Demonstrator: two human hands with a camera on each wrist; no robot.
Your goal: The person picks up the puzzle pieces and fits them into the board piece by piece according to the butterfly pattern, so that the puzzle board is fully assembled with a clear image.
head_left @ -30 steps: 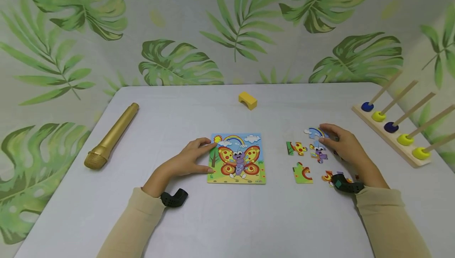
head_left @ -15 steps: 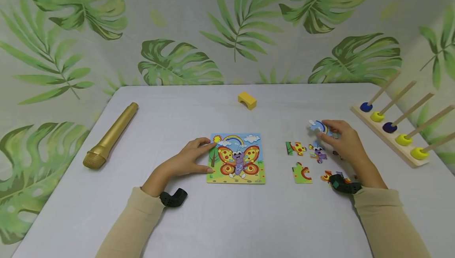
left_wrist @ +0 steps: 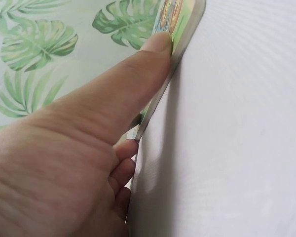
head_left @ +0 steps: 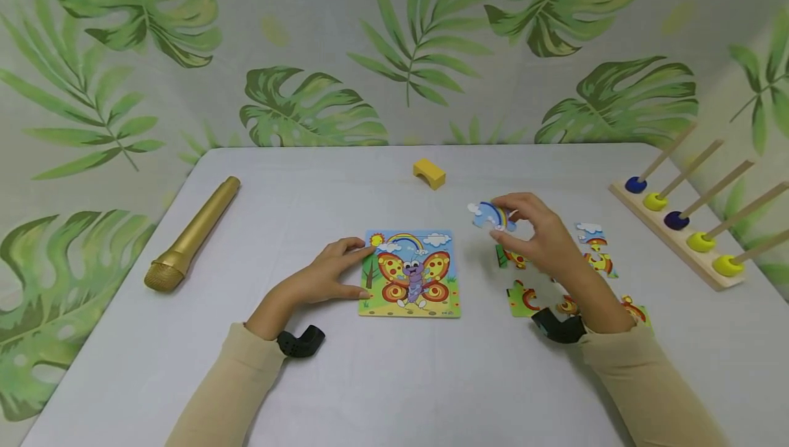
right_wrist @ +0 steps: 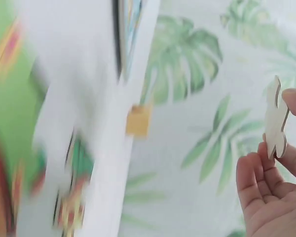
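Observation:
My right hand pinches a jigsaw puzzle piece with a rainbow and cloud on blue, raised above the table. Its pale wooden underside faces the right wrist camera. A square butterfly puzzle picture board lies flat left of the loose pieces. My left hand rests at the board's left edge, thumb and forefinger spread onto its surface. In the left wrist view the thumb lies over the board's edge. Beneath and beside my right arm are several more pieces, including a green corner piece, some partly hidden.
A yellow arch block sits behind the board. On the left lies a gold toy microphone. At the right edge stands a wooden peg rack with blue and yellow beads. A leaf-patterned cloth hangs behind the table.
My right hand has picked up the rainbow piece from the right-hand pieces and carried it left toward the board, uncovering pieces at the right. My left hand has stayed put.

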